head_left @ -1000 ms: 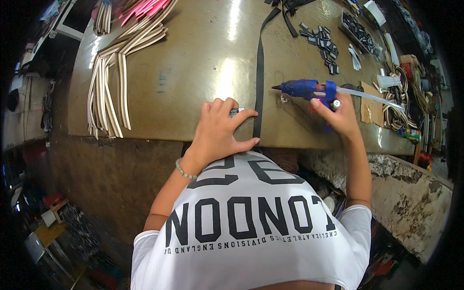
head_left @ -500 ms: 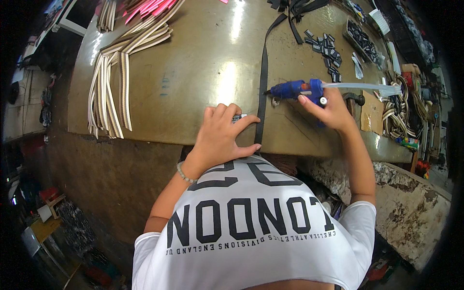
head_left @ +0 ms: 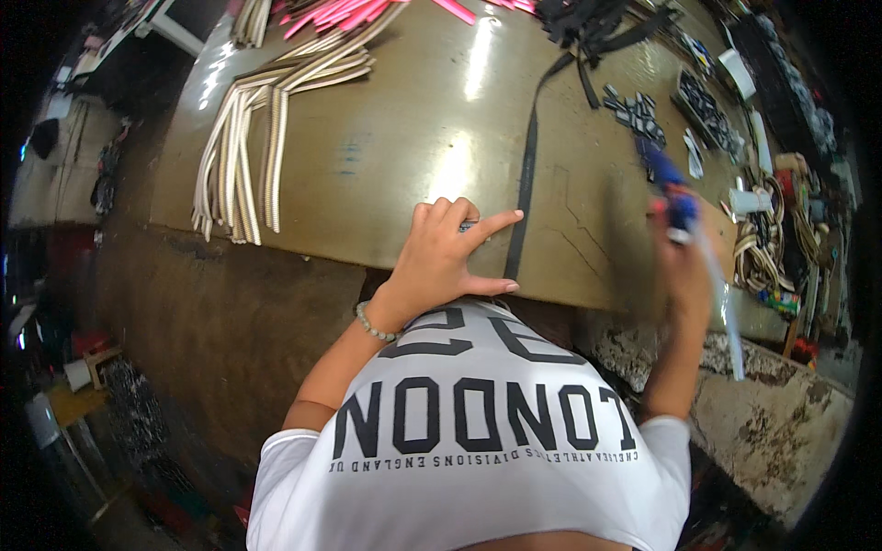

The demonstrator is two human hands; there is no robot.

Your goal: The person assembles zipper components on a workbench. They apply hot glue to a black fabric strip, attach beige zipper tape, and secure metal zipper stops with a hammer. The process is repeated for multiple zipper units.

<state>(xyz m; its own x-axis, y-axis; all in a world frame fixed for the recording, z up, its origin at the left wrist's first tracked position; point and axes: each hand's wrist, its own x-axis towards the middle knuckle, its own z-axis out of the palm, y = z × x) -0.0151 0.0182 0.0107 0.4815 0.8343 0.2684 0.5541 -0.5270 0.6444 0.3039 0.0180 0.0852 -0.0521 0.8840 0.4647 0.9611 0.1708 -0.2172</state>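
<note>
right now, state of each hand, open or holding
Left hand: thumb and forefinger spread open at the black strap, small tag beneath.
Right hand: closed around the blue glue gun.

Black strap (head_left: 527, 184) on a table (head_left: 395, 156), left hand (head_left: 443, 248) at strap's left edge, right hand (head_left: 682, 262) gripping blurred blue glue gun (head_left: 663, 174) right of strap, striped strips (head_left: 243, 147) well left

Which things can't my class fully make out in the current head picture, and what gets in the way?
All in the head view:
Glue gun: smeared by motion blur; the right hand covers its handle.
Small flat piece: mostly hidden under the left hand.
Pink strips: cut off by the top edge.
Black straps: tangled, also cut off by the top edge.
Dark clips: too small and heaped to count.
</note>
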